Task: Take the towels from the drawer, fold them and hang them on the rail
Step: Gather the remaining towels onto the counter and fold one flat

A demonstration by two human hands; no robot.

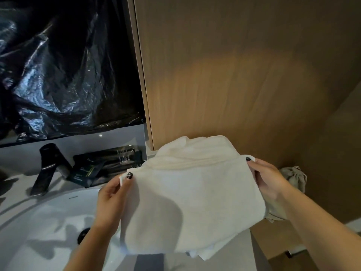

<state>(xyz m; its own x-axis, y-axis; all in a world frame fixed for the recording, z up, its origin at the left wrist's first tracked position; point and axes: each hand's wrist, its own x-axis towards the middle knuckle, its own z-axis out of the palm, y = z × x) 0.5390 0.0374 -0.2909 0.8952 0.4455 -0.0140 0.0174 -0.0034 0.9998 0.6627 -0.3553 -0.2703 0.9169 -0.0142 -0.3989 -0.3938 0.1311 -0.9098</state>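
A person's two bare forearms reach forward from the bottom of the view and hold a white towel point(193, 196) spread between them, above the right edge of a white washbasin point(48, 218). The left hand point(113, 196) is at the towel's left edge, thumb on top with a dark-painted nail, fingers point(105, 192) curled under the cloth so that the edge is pinched between them. The right hand point(267, 178) is at the towel's right edge, its thumb pressed over the upper corner and the other fingers hidden behind the fabric, gripping it. Both wrists are roughly level, so the towel hangs as a broad sheet with a rumpled fold along its top and loose layers drooping at its lower right. To the towel's left, a black tap point(48, 169) stands on the pale bench point(13, 155) behind the washbasin, and a black drain point(83, 234) shows in the bowl just left of the left forearm. Between the tap and the towel lies a black tray point(109, 163) holding dark packets of toiletries with pale lettering too small to read. Above the tap, crumpled black plastic sheeting point(64, 71) covers the wall. Behind the towel rises a wooden panel point(244, 75). Just right of the right hand sits a crumpled grey cloth point(295, 177).
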